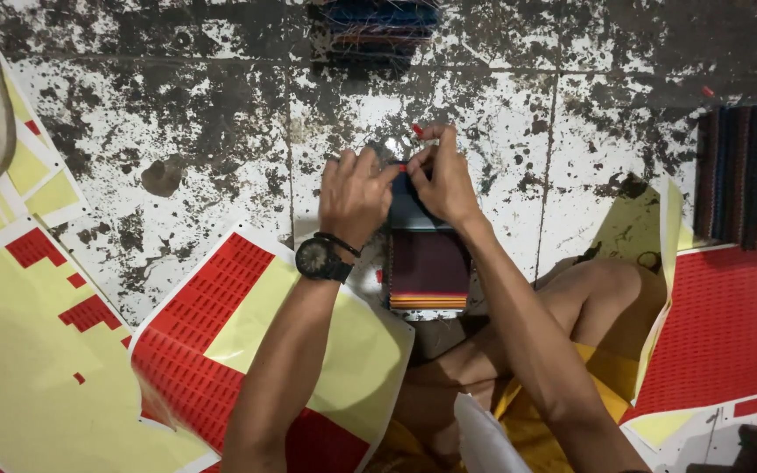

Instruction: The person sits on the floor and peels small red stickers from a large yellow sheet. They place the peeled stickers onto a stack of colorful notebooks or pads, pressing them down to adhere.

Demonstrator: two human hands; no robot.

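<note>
I see a small red sticker (406, 166) pinched between both hands over the dark top of a fabric swatch stack (428, 267) on the floor, mid-scene. My left hand (354, 197) and right hand (445, 180) each hold a narrow fingertip grip on it. It looks like the sticking step; pressing flat calls for care. Fingers hide the sticker's edges. Red sticker sheets (199, 350) lie beside.
</note>
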